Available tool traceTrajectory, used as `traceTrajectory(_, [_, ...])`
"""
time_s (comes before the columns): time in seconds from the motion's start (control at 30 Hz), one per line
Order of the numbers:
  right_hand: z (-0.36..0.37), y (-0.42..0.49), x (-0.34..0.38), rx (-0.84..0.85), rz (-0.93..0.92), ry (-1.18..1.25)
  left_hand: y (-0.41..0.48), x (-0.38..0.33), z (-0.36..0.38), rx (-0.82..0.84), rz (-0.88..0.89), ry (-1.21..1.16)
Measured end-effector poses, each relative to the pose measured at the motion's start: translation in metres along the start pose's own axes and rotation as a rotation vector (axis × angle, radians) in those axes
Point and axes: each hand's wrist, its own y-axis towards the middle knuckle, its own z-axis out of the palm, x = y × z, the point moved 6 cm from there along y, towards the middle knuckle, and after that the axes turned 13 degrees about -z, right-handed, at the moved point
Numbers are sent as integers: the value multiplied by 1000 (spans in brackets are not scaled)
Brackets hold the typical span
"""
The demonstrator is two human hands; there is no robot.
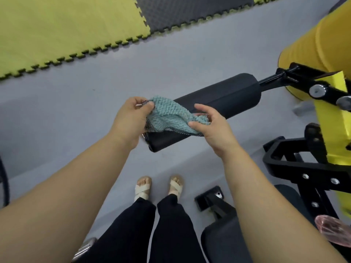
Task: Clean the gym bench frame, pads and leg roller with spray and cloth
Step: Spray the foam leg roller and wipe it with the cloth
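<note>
Cloth (169, 114), teal and nubby with a dark mesh edge, is stretched between both hands over the near end of the roller (228, 97). Whether its lower edge touches the foam cannot be told. The left hand (131, 120) holds the upper left corner, its grip pinching the fabric between thumb and curled fingers. The right hand (212, 126) holds the other end, its grip pinching a bunched fold between thumb and fingers, with the forefinger raised above it.

The roller is black foam, lying at a slant, with a chrome cap just showing under the left wrist. Its far end runs onto a black bar that meets the frame (303, 168), black brackets bolted to a yellow post (330, 120). A yellow pad (319, 40) rises behind the post. A dark pad (224, 242) sits low on the right, under the right forearm, beside something pink and blurred (334, 230).

Below the hands are sandals (143, 187) and dark trousers on a grey floor (57, 111). Yellow and grey interlocking mats (66, 25) lie beyond.
</note>
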Motion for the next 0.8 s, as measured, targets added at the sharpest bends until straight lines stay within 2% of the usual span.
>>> traceTrajectory(0.03, [4, 5, 3, 41, 5, -110, 1, -1, -4, -9, -15, -34])
traceTrajectory(0.1, [-1, 8, 7, -101, 4, -205, -2, 0, -2, -14, -42, -104])
traceTrajectory(0.17, [0, 8, 7, -325, 38, -125, -8, 6, 3, -62, -24, -132])
traceTrajectory(0.2, [6, 5, 4, -366, 87, -2, -12, 10, 7, -102, 24, -66])
traceTrajectory(0.27, [31, 2, -4, -272, 190, 353, -26, 12, 24, -123, 149, 117])
traceTrajectory(0.3, [42, 0, -7, -202, 215, 485, -34, 14, 36, -82, 194, 218])
traceTrajectory(0.33, [47, -2, -7, -169, 221, 543, -39, 17, 49, -21, 217, 319])
traceTrajectory(0.4, [42, -4, -12, -208, 225, 560, -44, 25, 66, 93, 194, 436])
traceTrajectory(0.47, [21, 0, -20, -310, 212, 432, -41, 33, 62, 131, 57, 302])
traceTrajectory(0.53, [-10, 14, -21, -399, 74, 133, -29, 36, 42, -7, 29, 240])
traceTrajectory(0.6, [-30, 34, -8, -393, -156, -211, -12, 36, 16, -269, 113, 456])
traceTrajectory(0.67, [-31, 55, -5, -342, -343, -489, 8, 41, -1, -400, 114, 654])
traceTrajectory(0.8, [6, 84, -45, -140, -350, -1025, 44, 69, -1, -214, -29, 741])
